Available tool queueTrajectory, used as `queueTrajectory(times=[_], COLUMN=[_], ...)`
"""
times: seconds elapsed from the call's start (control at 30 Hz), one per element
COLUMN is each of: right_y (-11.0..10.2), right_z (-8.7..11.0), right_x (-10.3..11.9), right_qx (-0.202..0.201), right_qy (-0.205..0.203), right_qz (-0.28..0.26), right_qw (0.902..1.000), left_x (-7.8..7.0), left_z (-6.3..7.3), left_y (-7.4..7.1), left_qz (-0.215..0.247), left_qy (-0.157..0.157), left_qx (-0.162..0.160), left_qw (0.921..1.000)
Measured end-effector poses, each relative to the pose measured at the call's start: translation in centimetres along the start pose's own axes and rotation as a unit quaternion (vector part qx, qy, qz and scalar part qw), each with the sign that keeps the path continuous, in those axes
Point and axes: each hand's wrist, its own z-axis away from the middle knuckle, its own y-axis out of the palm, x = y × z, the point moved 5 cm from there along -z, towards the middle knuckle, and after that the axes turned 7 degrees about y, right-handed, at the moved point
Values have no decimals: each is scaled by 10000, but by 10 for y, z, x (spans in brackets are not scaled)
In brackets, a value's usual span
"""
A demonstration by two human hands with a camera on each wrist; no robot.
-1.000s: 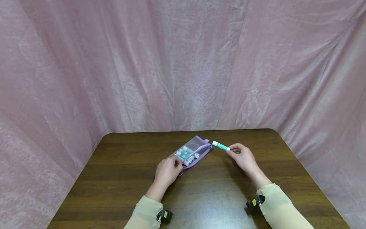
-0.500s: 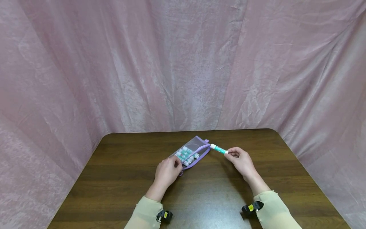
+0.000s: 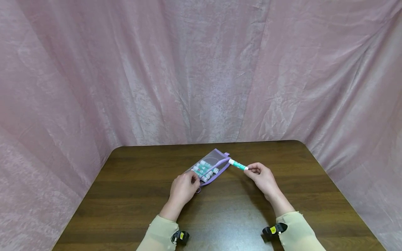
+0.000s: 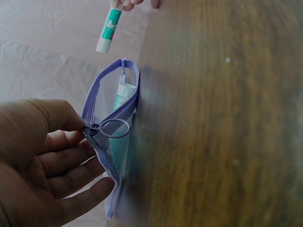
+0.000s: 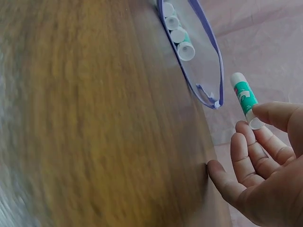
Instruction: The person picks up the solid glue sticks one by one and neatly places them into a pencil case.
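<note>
A see-through pouch with a purple zipper edge point(image 3: 216, 177) lies on the table, its mouth held apart. Several white-and-green glue sticks point(image 3: 205, 168) lie side by side inside it. My left hand point(image 3: 184, 188) pinches the pouch's near corner between thumb and fingers, by the zipper's ring pull point(image 4: 116, 128). My right hand point(image 3: 263, 177) pinches one more glue stick point(image 5: 244, 98) by its end, white cap pointing at the pouch. In the head view that cap overlaps the far end of the opening; both wrist views show it just outside the mouth.
The brown wooden table point(image 3: 141, 195) has rounded far corners, and a pink curtain point(image 3: 201, 69) hangs behind it. A small black camera point(image 3: 274, 229) sits at the right wrist and another black camera point(image 3: 180, 237) at the left.
My right hand has moved left and slightly nearer, bringing the glue stick up to the pouch's opening. The left hand and the pouch stay in place.
</note>
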Motion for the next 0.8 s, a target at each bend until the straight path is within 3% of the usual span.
queueTrajectory(times=[0.8], right_y=[19], right_z=[2], right_x=[-1], right_qx=[101], right_qy=[-91], right_qz=[188], right_qw=[9997], left_x=[0], left_z=[-1], left_y=[0], left_qz=[-5], left_qy=[-46], left_qx=[67], left_qw=[10000])
